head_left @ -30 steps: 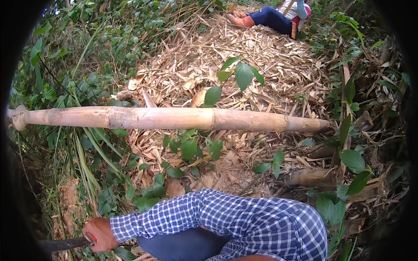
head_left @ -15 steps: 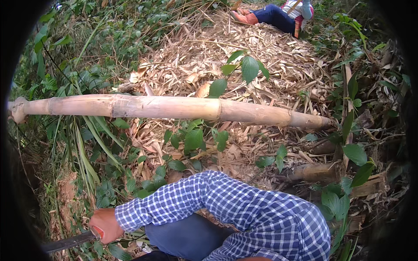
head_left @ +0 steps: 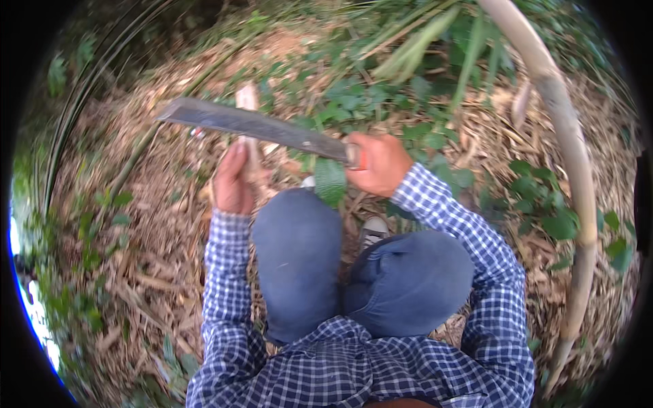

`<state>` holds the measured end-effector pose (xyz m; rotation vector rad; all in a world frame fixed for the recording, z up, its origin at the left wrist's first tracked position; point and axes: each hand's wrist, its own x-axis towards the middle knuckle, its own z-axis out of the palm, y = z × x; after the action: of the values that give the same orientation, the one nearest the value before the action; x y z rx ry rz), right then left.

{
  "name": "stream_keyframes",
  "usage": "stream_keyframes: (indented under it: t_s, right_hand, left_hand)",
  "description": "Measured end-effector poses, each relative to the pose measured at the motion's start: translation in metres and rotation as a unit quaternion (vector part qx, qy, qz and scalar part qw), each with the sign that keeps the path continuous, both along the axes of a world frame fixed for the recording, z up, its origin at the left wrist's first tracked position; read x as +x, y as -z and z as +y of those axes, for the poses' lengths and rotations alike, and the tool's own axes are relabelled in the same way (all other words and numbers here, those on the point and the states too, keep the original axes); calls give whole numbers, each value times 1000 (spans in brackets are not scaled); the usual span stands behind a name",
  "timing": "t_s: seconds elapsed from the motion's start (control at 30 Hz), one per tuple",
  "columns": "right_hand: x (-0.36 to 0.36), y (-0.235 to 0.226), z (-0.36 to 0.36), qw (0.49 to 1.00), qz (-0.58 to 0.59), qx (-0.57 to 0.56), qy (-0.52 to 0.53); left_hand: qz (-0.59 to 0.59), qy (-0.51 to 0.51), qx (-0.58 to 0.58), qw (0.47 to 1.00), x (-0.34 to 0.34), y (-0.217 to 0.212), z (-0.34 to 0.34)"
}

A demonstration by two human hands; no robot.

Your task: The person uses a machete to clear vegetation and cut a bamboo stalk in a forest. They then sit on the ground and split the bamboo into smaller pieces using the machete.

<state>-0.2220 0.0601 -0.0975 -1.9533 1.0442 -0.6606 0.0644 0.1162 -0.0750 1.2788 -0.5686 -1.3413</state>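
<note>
My right hand (head_left: 381, 163) is closed around the orange-marked handle of a machete (head_left: 255, 126). Its long dark blade points left and passes above my left hand (head_left: 233, 180). My left fingers are curled against a pale strip of bamboo or wood (head_left: 247, 98), which stands up beyond the blade. The blade crosses in front of the strip's middle; from this angle I cannot tell whether they touch. Both hands are in front of my bent knees (head_left: 299, 265), and the view is somewhat blurred.
A long bamboo pole (head_left: 578, 177) bends along the right side, from the top edge to the lower right. Dry chips and husks litter the ground (head_left: 156, 238). Green leafy plants (head_left: 551, 211) grow between the pole and my knees. One sneaker (head_left: 373, 230) shows between my knees.
The view has swung left and down, so the pole now lies at the right. My left hand has come into view with the pale strip. The machete has stayed in my right hand.
</note>
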Motion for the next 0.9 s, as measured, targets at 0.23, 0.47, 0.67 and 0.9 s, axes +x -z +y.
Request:
stream_keyframes:
  t_s: [0.23,0.47,0.67,0.9]
  right_hand:
    - [29,0,7,989,10,-129,-69]
    - [26,-6,0,969,42,-221,-103]
    - [23,-4,-1,964,49,-246,-85]
    - [21,-8,-2,947,46,-309,-71]
  left_hand:
    - [-37,-27,27,999,-15,-14,29]
    - [-176,-23,8,984,-39,-28,46]
    - [-203,-65,28,977,-33,-25,84]
    - [-222,-65,18,973,-18,-34,130]
